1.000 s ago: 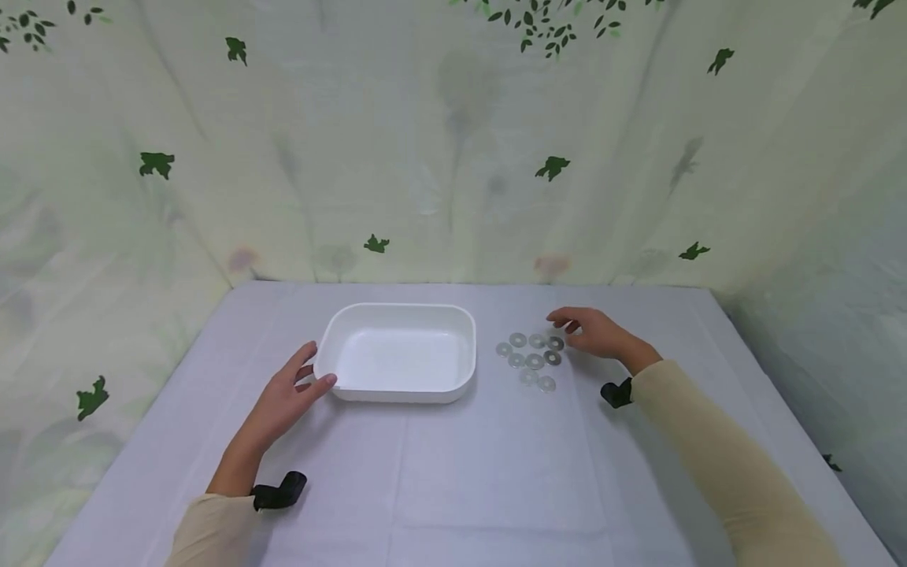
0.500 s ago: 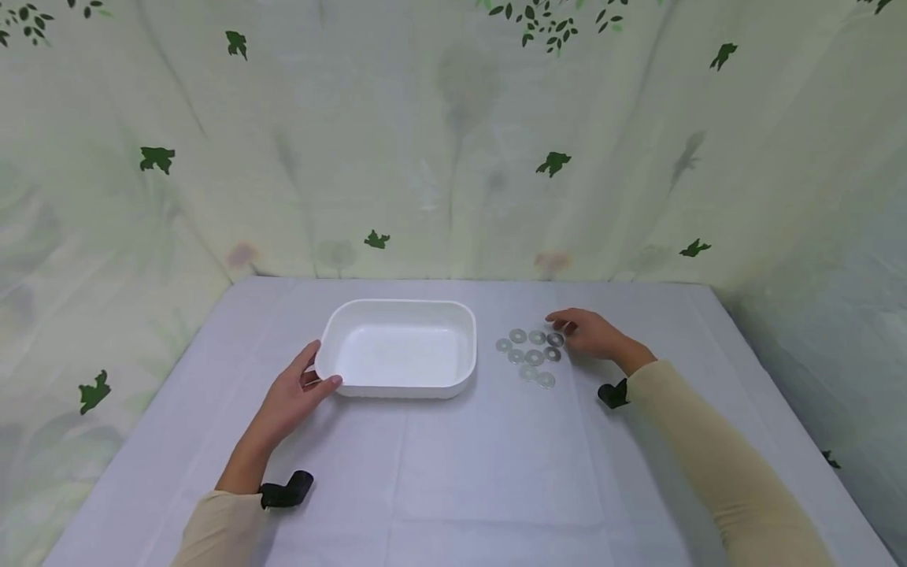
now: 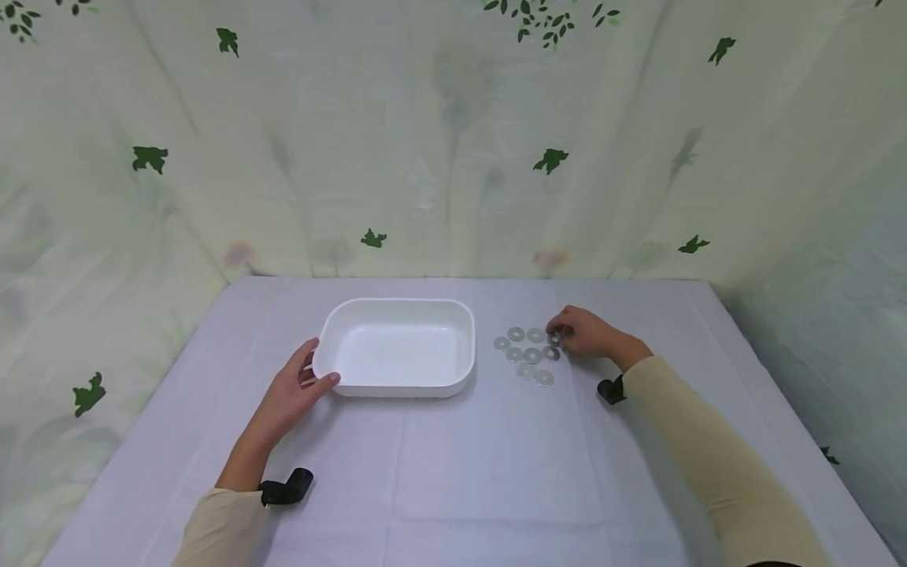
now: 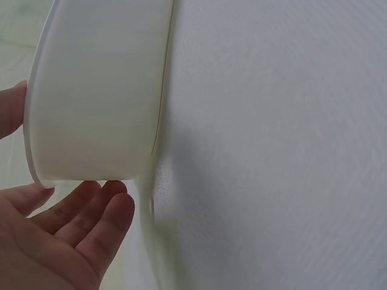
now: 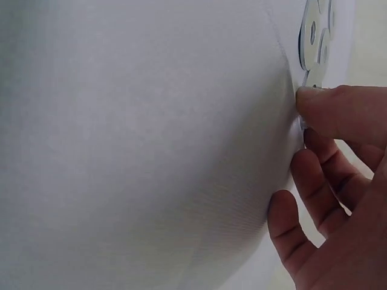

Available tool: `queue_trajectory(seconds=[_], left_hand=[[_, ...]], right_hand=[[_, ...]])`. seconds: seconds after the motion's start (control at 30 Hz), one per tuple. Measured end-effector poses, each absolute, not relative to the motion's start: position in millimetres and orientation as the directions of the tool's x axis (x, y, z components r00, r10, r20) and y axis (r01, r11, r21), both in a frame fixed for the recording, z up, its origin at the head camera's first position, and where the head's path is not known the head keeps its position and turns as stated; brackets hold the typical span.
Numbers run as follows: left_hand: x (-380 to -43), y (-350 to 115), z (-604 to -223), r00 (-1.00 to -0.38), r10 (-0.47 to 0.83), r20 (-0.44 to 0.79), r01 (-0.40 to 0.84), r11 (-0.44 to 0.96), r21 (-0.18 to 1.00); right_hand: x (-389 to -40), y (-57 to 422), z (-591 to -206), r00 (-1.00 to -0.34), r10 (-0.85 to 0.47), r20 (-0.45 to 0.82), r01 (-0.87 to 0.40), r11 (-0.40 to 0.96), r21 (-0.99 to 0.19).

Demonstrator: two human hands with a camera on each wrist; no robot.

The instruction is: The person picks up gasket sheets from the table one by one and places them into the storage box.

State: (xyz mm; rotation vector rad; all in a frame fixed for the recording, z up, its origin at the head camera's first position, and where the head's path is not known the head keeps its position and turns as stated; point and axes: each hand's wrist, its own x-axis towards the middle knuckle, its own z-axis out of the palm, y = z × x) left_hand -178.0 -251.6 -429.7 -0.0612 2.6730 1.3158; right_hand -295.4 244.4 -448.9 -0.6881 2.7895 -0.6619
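- Tray (image 3: 404, 390), white and rectangular with rounded corners, stands flat on the white tablecloth (image 3: 439, 480), its hollow side facing up.
- The left hand (image 3: 290, 394) is at the near left corner of the tray. Its thumb lies at the near rim and its fingers go along the left wall, so the hand grasps this corner between them.
- The right hand (image 3: 586, 331) is to the right of the tray, well apart from it. Its thumb and index finger pinch one metal washer (image 3: 555, 340); part of this washer is hidden by the thumb in the right wrist view. The other fingers are bent, with their tips near the tablecloth.
- Eight loose washers (image 3: 526, 357) lie in a loose group to the right of the tray, between it and the right hand. One of them, just beside the pinched washer, looks darker than the rest.
- Nearer to the person than the tray, a black device (image 3: 286, 487) is on the left wrist, beside a beige sleeve (image 3: 216, 528).
- Behind the tray hangs a pale curtain (image 3: 397, 181), printed with dark green leaf shapes.
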Motion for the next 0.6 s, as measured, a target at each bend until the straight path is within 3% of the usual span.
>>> queue_trajectory(seconds=[0.3, 0.6], left_hand=[[-182.3, -250.1, -430.6, -0.987, 0.029, -0.159, -0.113, 0.584, 0.804], [-179.4, -251.3, -431.7, -0.987, 0.026, -0.157, -0.114, 0.575, 0.81]], right_hand=[[-292.0, 247.6, -447.0, -0.904, -0.404, -0.14, -0.281, 0.808, -0.519], [-290.9, 249.4, -447.2, -0.893, -0.427, -0.145, -0.291, 0.79, -0.54]])
